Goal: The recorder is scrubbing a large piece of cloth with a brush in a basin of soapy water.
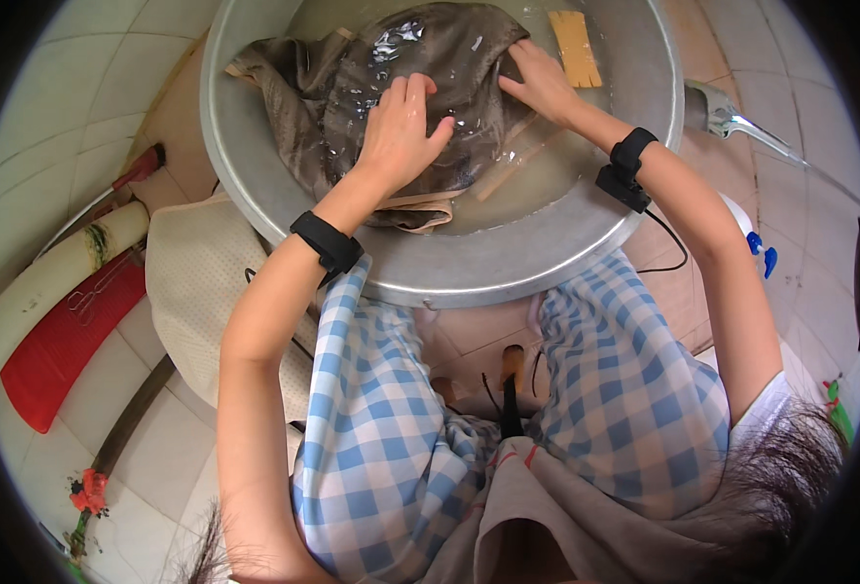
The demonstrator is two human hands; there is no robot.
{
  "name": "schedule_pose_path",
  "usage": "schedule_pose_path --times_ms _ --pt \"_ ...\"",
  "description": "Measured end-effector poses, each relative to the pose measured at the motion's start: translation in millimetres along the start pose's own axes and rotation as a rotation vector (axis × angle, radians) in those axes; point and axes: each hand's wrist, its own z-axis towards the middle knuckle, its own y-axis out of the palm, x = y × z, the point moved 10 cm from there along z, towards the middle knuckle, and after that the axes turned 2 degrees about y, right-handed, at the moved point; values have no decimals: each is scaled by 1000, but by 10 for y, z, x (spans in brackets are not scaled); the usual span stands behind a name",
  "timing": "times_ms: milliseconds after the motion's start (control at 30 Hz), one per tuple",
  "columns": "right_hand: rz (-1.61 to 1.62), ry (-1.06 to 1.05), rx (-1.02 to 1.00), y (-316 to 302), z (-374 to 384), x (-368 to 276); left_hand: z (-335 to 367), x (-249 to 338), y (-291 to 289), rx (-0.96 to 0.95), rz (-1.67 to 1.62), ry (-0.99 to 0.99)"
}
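Brown cloth point(474, 97): soaked, glossy, creased, pale-edged.

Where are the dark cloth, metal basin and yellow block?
Dark cloth point(464, 78): head view, surface between the hands.
Metal basin point(508, 273): head view, wall nearest the person.
Yellow block point(574, 49): head view, middle of its face.

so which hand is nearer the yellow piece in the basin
The right hand, at the right edge of the dark cloth, close by the yellow piece. The left hand is over the cloth's middle, farther away.
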Motion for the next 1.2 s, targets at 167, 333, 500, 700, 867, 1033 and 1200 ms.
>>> schedule_pose_path --times_ms 167,333,500,700,867,1033,1200 --pt "325 -78 -94 -66 152 -459 8 -456 316 -102 -670 -479" --pt "482 -251 -309 118 192 -1106 28 -670 374 -4 -936 -658" --pt "146 -421 -192 97 175 -1046 -14 -769 351 7 -1093 -671" --pt "172 -57 -35 20 234 -539 -131 -1212 103 323 -1085 -753" --pt "-117 145 -353 228 16 -324 -226 -1256 -98 300 -1404 -866" --pt "152 280 -621 451 -14 -10 -86 -1166 -446 154 -1270 -742" --pt "-127 105 -236 -572 690 66 -57 -1128 -637 159 -1090 -673"
